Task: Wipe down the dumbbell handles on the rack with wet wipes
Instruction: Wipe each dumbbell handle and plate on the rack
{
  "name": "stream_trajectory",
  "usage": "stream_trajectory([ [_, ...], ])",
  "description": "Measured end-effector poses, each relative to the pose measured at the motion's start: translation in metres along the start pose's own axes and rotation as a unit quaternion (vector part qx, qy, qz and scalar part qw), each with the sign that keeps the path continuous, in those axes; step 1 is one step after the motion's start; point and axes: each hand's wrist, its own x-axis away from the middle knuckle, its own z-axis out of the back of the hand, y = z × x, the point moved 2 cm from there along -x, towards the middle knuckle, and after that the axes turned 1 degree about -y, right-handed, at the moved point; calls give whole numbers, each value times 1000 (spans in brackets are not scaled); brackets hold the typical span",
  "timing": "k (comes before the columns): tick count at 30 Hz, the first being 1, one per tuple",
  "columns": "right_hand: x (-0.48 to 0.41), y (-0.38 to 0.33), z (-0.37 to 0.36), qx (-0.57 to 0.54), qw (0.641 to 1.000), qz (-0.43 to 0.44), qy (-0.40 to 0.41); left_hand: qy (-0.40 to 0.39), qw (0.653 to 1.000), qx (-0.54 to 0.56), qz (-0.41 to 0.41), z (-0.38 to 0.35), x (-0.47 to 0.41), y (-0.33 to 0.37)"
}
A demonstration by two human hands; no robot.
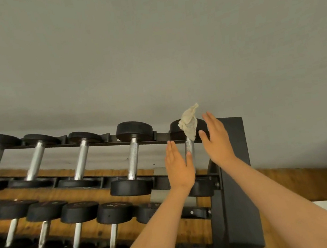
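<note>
Counting left to right, you have five dumbbells (134, 159) on the top rail of the rack (241, 217) and at least five more below: heavy, rigid, with knurled steel handles. One wet wipe (188, 124), limp and light, drapes over the far end of the fifth handle (189, 147). Your left grip (179, 163) and right grip (216, 139) flank it, fingers straight, holding nothing; pinch the wipe's loose bunched top.

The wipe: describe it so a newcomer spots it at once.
On the rack, find the black upright on the right. The top row's last dumbbell sits beside it. The wipe is the crumpled pale cloth on its far end; no other dumbbell carries one.
</note>
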Motion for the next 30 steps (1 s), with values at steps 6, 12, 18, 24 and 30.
stream_trajectory([
  [6, -26, -27, -6, 129, 980, 146, -48, 59, 995, -69, 39, -13, 5, 0],
  [12, -47, -16, -46, 269, 940, 156, -142, 77, 995, -20, 60, -15, 6, -4],
  [18, -19, 19, -56, 196, 961, 163, -105, 87, 994, -16, 60, -14, 7, -5],
  [24, -33, 12, -60, 102, 989, 90, -64, 97, 992, -13, 73, -12, 8, -4],
  [30, -28, 26, -61, -10, 998, 47, -46, 101, 991, -12, 82, -12, 7, -2],
])
